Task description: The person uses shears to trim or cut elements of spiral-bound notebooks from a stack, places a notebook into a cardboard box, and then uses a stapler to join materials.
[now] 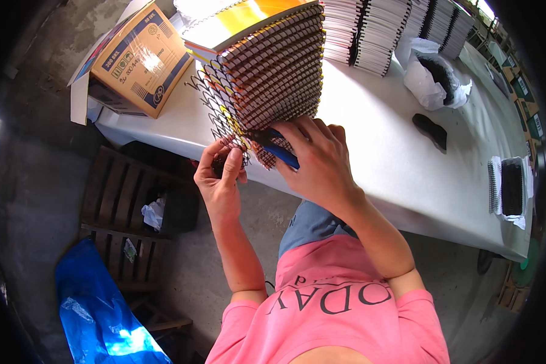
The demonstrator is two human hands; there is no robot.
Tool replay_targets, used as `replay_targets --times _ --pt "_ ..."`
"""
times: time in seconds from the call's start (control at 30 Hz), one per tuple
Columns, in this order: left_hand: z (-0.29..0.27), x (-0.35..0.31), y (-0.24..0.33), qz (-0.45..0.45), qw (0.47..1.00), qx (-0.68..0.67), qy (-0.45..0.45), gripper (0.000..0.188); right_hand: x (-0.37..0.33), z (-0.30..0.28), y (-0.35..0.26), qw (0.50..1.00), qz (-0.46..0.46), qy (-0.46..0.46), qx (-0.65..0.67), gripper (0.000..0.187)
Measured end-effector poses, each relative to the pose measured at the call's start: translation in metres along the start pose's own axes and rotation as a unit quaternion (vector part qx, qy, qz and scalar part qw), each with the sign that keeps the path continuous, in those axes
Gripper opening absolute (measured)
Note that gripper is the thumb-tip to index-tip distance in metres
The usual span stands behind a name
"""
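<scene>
A tall stack of spiral-bound notebooks [273,70] stands at the table's edge, bound sides toward me, with a yellow-orange cover on top. Loose dark spiral coil ends [209,100] stick out along its left side. Low on that corner, my left hand [219,176] is closed, thumb and fingers pinching at a coil end. My right hand [321,155] is wrapped round blue-handled pliers [279,150]. Their jaws reach the coils beside my left fingertips; what exactly they grip is hidden.
A cardboard box [141,64] with raised flaps sits at the table's left. More bound notebooks [370,36] are stacked behind. On the white table [370,127] lie a dark flat object [431,131] and paper-wrapped black bundles [434,76]. Below left are wooden slats [118,188] and blue plastic [97,303].
</scene>
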State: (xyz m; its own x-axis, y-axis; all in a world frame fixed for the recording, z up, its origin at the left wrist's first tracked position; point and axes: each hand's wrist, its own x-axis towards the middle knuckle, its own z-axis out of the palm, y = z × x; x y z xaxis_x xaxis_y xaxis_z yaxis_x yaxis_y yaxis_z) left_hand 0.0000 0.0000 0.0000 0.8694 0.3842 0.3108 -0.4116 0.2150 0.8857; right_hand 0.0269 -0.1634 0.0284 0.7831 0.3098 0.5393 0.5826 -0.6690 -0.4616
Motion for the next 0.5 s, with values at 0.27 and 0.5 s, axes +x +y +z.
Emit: replay_targets --times 0.27,0.5 --pt "-0.002 0.003 0.001 0.008 0.999 0.036 0.011 0.015 0.003 0.014 0.007 0.999 -0.027 0.026 0.009 0.04" --pt "-0.003 0.001 -0.001 -0.003 1.0 -0.016 0.025 0.02 -0.002 -0.003 0.01 0.999 -0.035 0.037 0.021 0.041"
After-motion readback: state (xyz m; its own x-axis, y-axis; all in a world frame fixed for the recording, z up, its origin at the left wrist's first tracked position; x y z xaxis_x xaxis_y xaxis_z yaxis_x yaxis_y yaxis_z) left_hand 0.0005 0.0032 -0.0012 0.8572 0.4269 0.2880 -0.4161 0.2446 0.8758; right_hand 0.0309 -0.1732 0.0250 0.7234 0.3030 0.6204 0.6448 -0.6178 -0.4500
